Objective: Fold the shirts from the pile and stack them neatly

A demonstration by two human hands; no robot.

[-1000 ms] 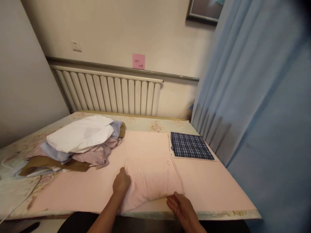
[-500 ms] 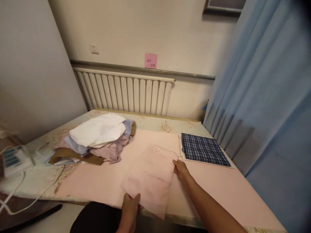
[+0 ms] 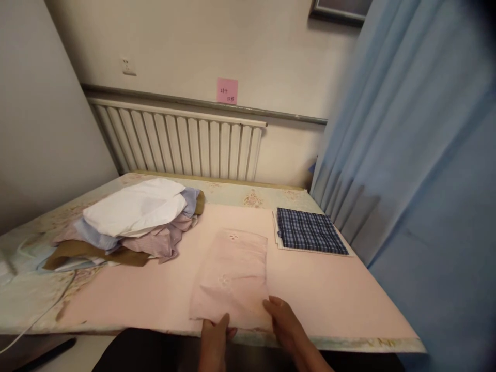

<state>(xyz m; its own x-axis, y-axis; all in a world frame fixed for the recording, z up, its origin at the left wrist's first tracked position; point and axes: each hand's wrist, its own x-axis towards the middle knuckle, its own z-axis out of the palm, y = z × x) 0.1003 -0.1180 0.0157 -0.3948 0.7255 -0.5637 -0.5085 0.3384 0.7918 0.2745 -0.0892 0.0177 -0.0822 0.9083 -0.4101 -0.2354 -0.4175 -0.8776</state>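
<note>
A folded pink garment (image 3: 234, 281) with small cut-out flower patterns lies at the table's front edge, squared into a rectangle. My left hand (image 3: 215, 338) grips its near edge, thumb on top and fingers underneath. At its near right corner, my right hand (image 3: 284, 323) pinches the side between thumb and fingers. Beneath the garment is a pale pink sheet (image 3: 132, 294). To the right sits a folded blue plaid cloth (image 3: 312, 231) on top of other folded white cloth (image 3: 276, 235).
A heap of loose clothes, with a white garment (image 3: 135, 206) uppermost, lies on the left of the table. A white cord (image 3: 50, 308) hangs over the left front edge. Behind stands a radiator (image 3: 186, 139); a blue curtain (image 3: 356, 181) borders the right.
My right hand has moved down from the garment's upper right side to its near right corner. The garment now lies straighter, its near edge drawn level. The view has shifted slightly right.
</note>
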